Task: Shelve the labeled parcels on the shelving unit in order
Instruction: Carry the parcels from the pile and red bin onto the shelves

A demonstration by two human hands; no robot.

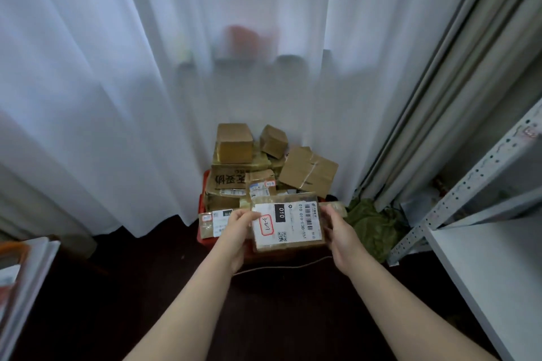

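Note:
I hold a flat brown parcel (pixel 289 224) with a white shipping label and a red-bordered handwritten tag in both hands, just above the heap. My left hand (pixel 239 231) grips its left edge with the thumb on top. My right hand (pixel 340 236) grips its right edge. Behind it a red crate (pixel 202 202) on the floor is heaped with several brown cardboard parcels (pixel 234 142), some bearing labels. The grey-white metal shelving unit (pixel 481 246) stands at the right, its lower shelf board bare where visible.
White curtains (pixel 117 82) hang behind the crate. A green cloth (pixel 371 223) lies crumpled on the dark floor between crate and shelving. A thin cord (pixel 281 267) runs along the floor. Some stacked white items (pixel 20 275) sit at the left edge.

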